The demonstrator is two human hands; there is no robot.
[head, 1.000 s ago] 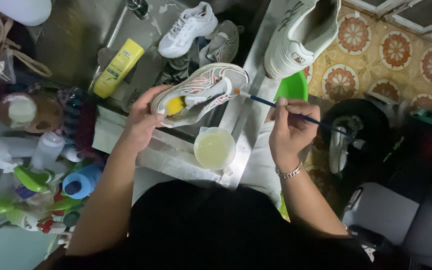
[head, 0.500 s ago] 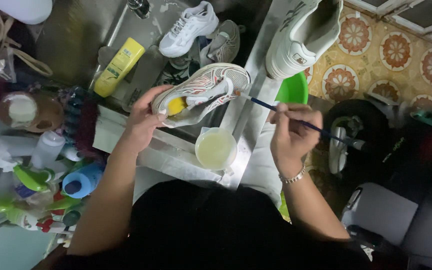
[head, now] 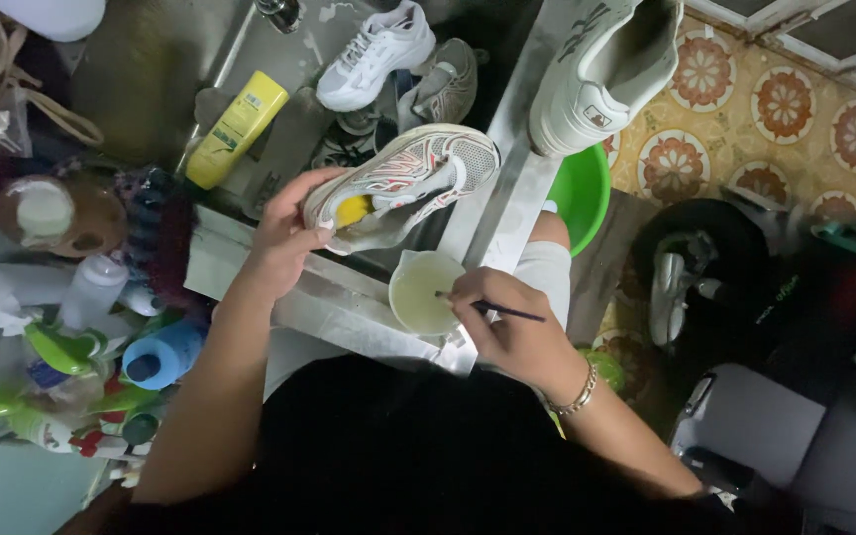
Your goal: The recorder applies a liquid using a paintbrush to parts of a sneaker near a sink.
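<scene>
fingers: left hand (head: 284, 243) grips patterned sneaker (head: 403, 183) | right hand (head: 507, 327) pinches thin brush (head: 492, 309), tip in cup of pale liquid (head: 423, 292) | tip: load lightly, hold shoe steady

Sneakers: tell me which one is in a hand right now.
The sneaker with red-striped sides, gripped at the heel by the left hand. The other sneakers lie in the sink or stand on the ledge, untouched.
</scene>
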